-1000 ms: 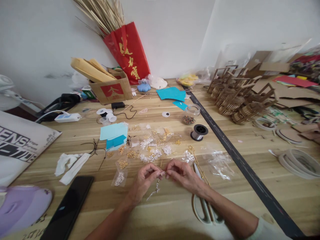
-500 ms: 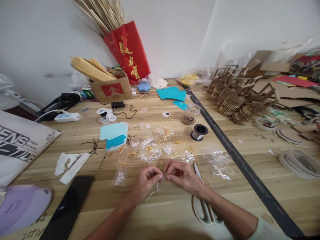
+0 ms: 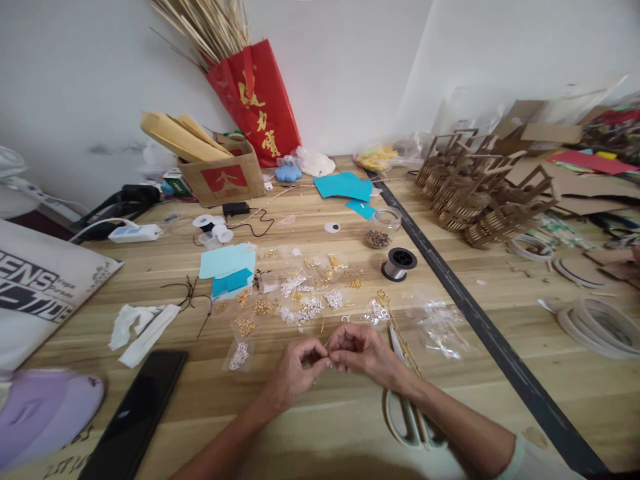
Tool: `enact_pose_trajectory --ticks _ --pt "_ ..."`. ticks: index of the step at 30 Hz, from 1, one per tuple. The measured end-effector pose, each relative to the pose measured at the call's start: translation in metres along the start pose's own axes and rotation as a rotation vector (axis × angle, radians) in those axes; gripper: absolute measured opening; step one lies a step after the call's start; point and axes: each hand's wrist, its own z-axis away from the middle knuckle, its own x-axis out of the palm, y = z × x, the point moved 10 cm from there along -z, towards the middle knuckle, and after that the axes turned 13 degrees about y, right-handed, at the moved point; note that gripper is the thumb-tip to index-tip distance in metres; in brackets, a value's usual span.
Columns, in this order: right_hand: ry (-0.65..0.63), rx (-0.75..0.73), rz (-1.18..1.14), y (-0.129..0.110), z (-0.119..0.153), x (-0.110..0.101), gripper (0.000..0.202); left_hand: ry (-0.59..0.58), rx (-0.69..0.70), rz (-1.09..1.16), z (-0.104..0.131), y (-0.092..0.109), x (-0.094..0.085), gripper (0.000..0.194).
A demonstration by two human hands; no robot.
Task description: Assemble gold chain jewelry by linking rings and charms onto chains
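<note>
On the near part of the bench (image 3: 320, 440), a black phone (image 3: 137, 410) toward the left and scissors (image 3: 405, 420) partly beneath the right forearm (image 3: 445, 410). Just beyond, pinching a thin chain (image 3: 327, 345) above the wood with the left hand (image 3: 299, 367) and right hand (image 3: 361, 352): grip pressed together on both sides, thumb against forefinger, fingertips meeting, chain mostly hidden between them. Cannot make out its full shape. Past the hands, a spread of small silvery and golden parts (image 3: 306, 308), some in clear bags; tissue (image 3: 150, 333) well off to the left, golden chains (image 3: 394, 320) near the scissors' tips. Farther out, blue paper (image 3: 227, 260) at left, a spool (image 3: 399, 265) and a jar (image 3: 377, 239) at right. At the back, a carton (image 3: 225, 183), a red bag (image 3: 267, 110) of dry stalks against the wall, and baskets (image 3: 480, 197) far right.
</note>
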Motion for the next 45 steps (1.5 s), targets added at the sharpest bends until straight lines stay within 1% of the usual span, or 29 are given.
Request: enact_pose_trajectory --ticks 3,10,15,18,23,29,35,40,45 --pt "-0.024 -0.027 0.031 -0.003 0.001 0.002 0.026 -0.011 0.023 -0.018 0.000 -0.001 0.002 0.015" --pt "-0.011 -0.204 0.209 -0.013 0.003 0.001 0.019 -0.016 0.037 -0.037 0.001 -0.006 0.005 0.014" --pt "-0.018 -0.243 0.278 -0.015 0.004 0.001 0.013 -0.022 0.023 -0.026 0.001 -0.007 0.006 0.014" --pt "-0.017 -0.236 0.276 -0.014 0.004 0.001 0.013 -0.018 0.001 -0.015 0.001 -0.007 0.005 0.013" --pt "0.005 -0.227 0.217 -0.012 0.003 0.001 0.022 -0.004 -0.048 0.049 0.000 -0.006 0.003 0.014" --pt "0.059 -0.259 0.144 -0.017 0.005 0.001 0.029 -0.007 -0.134 0.186 0.001 -0.009 0.005 0.022" --pt "0.079 -0.204 0.108 -0.016 0.004 -0.001 0.030 -0.021 -0.197 0.247 0.001 -0.013 0.006 0.026" --pt "0.108 -0.115 0.121 -0.010 0.000 -0.008 0.030 0.012 -0.192 0.255 0.001 -0.010 -0.001 0.023" --pt "0.093 -0.040 0.105 -0.004 -0.004 -0.010 0.032 0.041 -0.179 0.269 0.000 -0.008 -0.007 0.022"
